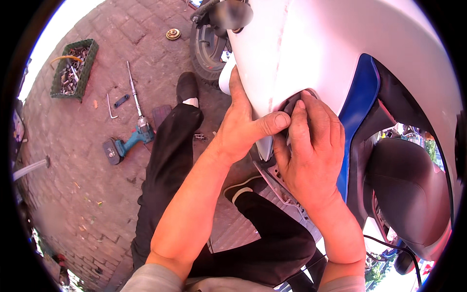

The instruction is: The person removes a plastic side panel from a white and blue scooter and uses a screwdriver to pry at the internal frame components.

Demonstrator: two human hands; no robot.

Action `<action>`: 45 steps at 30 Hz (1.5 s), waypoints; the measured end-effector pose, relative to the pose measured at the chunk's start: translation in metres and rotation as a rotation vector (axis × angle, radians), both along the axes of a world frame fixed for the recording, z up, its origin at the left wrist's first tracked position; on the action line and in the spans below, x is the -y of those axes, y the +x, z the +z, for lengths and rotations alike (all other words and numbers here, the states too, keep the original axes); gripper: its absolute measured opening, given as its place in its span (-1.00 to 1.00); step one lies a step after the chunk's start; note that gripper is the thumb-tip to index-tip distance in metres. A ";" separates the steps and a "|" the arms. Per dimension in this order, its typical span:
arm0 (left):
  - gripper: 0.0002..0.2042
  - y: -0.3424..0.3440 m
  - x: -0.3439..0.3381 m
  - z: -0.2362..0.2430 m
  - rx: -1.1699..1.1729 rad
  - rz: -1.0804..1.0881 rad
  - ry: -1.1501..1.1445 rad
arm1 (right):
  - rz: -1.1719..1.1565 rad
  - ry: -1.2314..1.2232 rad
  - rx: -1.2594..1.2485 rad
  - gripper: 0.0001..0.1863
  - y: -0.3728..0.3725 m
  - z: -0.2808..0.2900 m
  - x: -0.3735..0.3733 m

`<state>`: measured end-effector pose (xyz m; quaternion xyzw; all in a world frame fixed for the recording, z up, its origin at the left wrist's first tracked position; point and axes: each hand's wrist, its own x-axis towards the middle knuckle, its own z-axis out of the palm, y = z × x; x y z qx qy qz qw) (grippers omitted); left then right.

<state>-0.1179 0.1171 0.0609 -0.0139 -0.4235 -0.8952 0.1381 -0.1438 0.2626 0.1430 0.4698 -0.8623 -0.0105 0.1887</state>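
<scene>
The white front body panel (pixel 311 53) of a scooter fills the upper right. My left hand (pixel 241 126) grips its left edge: the fingers pass behind it, mostly hidden, and the thumb presses toward a dark, thin piece (pixel 290 104) at an opening in the panel. With bent fingers and thumb, my right hand (pixel 314 138) pinches that dark piece; its exact kind is covered by the fingers. Just right of this hand runs a blue side panel (pixel 360 95).
A black seat (pixel 406 190) stands at right, a front wheel (pixel 206 53) at top. On the brick paving lie a blue cordless impact wrench (pixel 131 139) with a long extension, a hex key (pixel 111 107), a round brass-coloured part (pixel 173 34) and a green basket (pixel 90 63) of metal sockets.
</scene>
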 end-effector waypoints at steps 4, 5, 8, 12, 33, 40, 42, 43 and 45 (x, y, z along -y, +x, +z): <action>0.25 -0.002 -0.003 -0.003 -0.026 -0.009 0.089 | -0.027 -0.087 0.046 -0.34 0.002 -0.003 -0.002; 0.24 -0.004 -0.005 0.000 -0.001 0.007 0.090 | -0.032 -0.122 0.066 -0.35 0.001 -0.003 -0.003; 0.22 -0.002 -0.011 0.011 0.097 0.059 0.034 | 0.003 -0.137 0.149 -0.43 -0.002 0.010 -0.003; 0.21 0.003 -0.013 0.001 -0.015 0.096 -0.003 | 0.033 -0.044 0.183 -0.59 -0.005 0.035 0.011; 0.29 -0.012 -0.020 -0.019 0.043 0.269 -0.205 | 0.066 0.612 -0.121 -0.74 -0.019 0.074 0.046; 0.24 -0.010 -0.020 -0.012 0.102 0.238 -0.120 | 0.115 0.648 -0.138 -0.75 -0.022 0.072 0.046; 0.23 -0.009 -0.021 -0.012 0.108 0.234 -0.110 | 0.114 0.633 -0.163 -0.75 -0.019 0.068 0.046; 0.21 -0.011 -0.021 -0.014 0.088 0.250 -0.124 | 0.115 0.625 -0.175 -0.75 -0.018 0.067 0.047; 0.06 -0.008 -0.018 -0.008 0.067 0.399 -0.234 | 0.105 0.606 -0.222 -0.75 -0.012 0.061 0.048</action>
